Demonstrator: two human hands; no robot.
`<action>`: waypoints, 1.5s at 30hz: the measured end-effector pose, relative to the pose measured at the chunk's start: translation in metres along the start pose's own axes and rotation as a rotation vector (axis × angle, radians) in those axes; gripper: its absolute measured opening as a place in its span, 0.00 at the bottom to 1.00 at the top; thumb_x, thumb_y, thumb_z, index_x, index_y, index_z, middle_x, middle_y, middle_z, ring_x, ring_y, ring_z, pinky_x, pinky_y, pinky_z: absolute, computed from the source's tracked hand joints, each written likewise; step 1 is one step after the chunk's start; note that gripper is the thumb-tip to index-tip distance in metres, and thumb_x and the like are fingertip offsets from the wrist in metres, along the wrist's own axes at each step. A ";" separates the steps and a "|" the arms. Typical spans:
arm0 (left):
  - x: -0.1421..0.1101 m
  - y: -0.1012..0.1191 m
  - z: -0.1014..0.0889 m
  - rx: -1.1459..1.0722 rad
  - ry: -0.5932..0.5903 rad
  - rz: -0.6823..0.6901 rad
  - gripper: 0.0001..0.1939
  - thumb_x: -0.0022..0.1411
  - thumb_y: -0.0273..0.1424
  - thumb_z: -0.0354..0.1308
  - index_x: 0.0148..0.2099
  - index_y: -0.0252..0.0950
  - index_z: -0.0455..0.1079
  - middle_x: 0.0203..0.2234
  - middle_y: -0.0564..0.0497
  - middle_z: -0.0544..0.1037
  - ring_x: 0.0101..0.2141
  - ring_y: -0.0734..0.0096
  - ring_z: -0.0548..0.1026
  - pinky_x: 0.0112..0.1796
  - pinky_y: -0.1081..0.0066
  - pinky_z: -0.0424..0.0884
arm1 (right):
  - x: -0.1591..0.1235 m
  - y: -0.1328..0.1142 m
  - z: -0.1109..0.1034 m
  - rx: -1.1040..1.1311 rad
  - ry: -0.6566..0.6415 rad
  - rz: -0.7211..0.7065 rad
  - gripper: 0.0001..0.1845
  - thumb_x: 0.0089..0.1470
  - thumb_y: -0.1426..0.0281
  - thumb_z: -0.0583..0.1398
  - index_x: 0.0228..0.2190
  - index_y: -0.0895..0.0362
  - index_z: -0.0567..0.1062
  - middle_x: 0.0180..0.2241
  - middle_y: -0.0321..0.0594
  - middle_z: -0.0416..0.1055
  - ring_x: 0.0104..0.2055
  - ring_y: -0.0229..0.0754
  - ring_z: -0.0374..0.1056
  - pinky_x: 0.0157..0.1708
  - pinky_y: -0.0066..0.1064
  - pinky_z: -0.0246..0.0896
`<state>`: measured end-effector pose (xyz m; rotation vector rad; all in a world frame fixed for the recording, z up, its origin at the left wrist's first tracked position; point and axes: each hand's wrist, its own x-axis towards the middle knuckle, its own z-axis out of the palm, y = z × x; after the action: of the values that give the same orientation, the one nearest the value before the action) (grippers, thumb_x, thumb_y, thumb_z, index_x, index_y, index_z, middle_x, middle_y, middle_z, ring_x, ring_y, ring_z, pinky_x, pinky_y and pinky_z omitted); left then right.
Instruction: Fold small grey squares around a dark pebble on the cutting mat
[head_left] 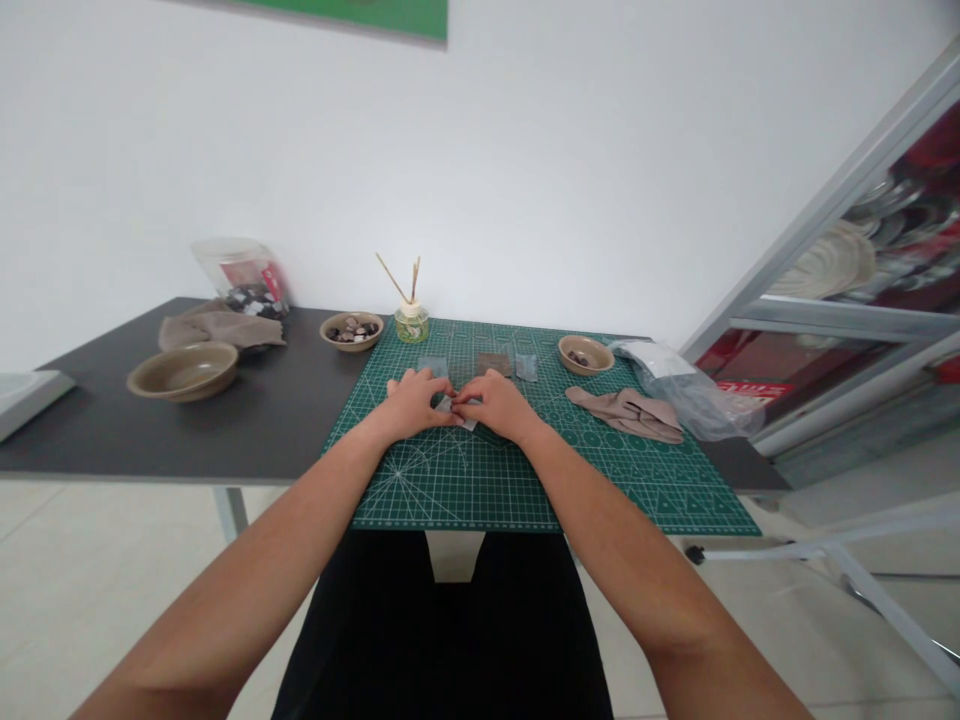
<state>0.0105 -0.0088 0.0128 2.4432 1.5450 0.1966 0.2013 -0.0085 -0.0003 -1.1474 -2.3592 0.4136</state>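
My left hand [417, 403] and my right hand [496, 404] meet over the green cutting mat [480, 490], their fingertips pinched close together. Between them shows a small pale flat piece [469, 424], partly covered by the fingers; its kind is too small to make out. Just beyond my fingers, a brown square piece [494, 364] lies on the mat. On either side of it are small clear plastic bags, one to the left [433, 365] and one to the right [526, 368].
At the right sit a bowl [586, 354] with a few dark pieces, a brown cloth [630, 412] and a plastic bag [694, 390]. Leftward stand a reed diffuser [412, 323], a bowl of stones [352, 331], another bowl [184, 371], a cloth [217, 326] and a clear container [244, 275].
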 end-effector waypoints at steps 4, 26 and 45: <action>0.000 0.000 0.000 -0.013 0.004 0.000 0.26 0.54 0.54 0.59 0.49 0.46 0.73 0.45 0.44 0.70 0.50 0.45 0.64 0.47 0.50 0.60 | -0.003 0.006 0.002 -0.063 0.066 0.052 0.03 0.51 0.69 0.67 0.27 0.55 0.81 0.31 0.37 0.78 0.36 0.40 0.66 0.45 0.35 0.53; 0.001 -0.002 0.002 -0.017 0.009 0.004 0.26 0.53 0.54 0.60 0.49 0.46 0.73 0.45 0.44 0.71 0.49 0.46 0.64 0.47 0.50 0.60 | -0.006 0.003 0.000 -0.119 0.095 0.067 0.05 0.49 0.69 0.67 0.25 0.56 0.79 0.27 0.37 0.75 0.34 0.41 0.63 0.40 0.33 0.52; 0.001 -0.003 0.002 -0.018 0.011 0.003 0.26 0.53 0.54 0.60 0.49 0.45 0.73 0.45 0.45 0.70 0.49 0.47 0.64 0.47 0.51 0.60 | -0.007 -0.002 0.003 -0.170 0.107 0.082 0.06 0.51 0.69 0.66 0.25 0.57 0.78 0.30 0.38 0.73 0.37 0.41 0.62 0.42 0.32 0.52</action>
<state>0.0091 -0.0066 0.0096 2.4352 1.5369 0.2246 0.2022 -0.0159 -0.0040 -1.3131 -2.2955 0.1763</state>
